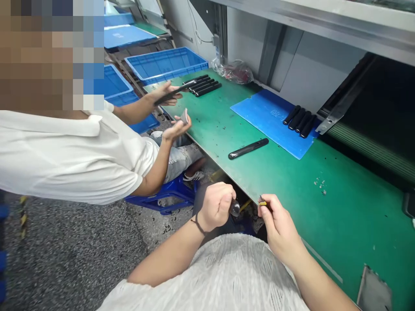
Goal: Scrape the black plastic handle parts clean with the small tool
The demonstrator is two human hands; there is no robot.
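The left hand (215, 205) is clenched in a fist around a dark, glossy, rounded plastic piece (234, 208), of which only the end shows past the thumb; it sits off the near edge of the green-matted surface (340, 203), above the floor. The right hand (279, 224) pinches a small tool with a yellow band and a dark tip (262, 201) between thumb and forefinger, its tip just beside the surface edge and near the dark piece, the two not visibly touching.

Farther out on the surface lies a single long black plastic handle-shaped part (248, 148), well apart from both hands. Beyond it, a blue rectangular mat (266, 114) carries a row of four short black rods (300, 121) set side by side near its right end. A few small light scraps (320, 185) lie on the green to the right.

At the far end of the surface, a group of long black parts (204, 85) lies in parallel, with a crumpled clear plastic bag (235, 71) behind them.

To the left, a co-worker in a white shirt (74, 155) sits on a blue stool (168, 194), one hand (167, 93) holding a long black part, the other hand (177, 127) holding a small grey piece. Blue plastic trays (165, 62) stand behind the co-worker.
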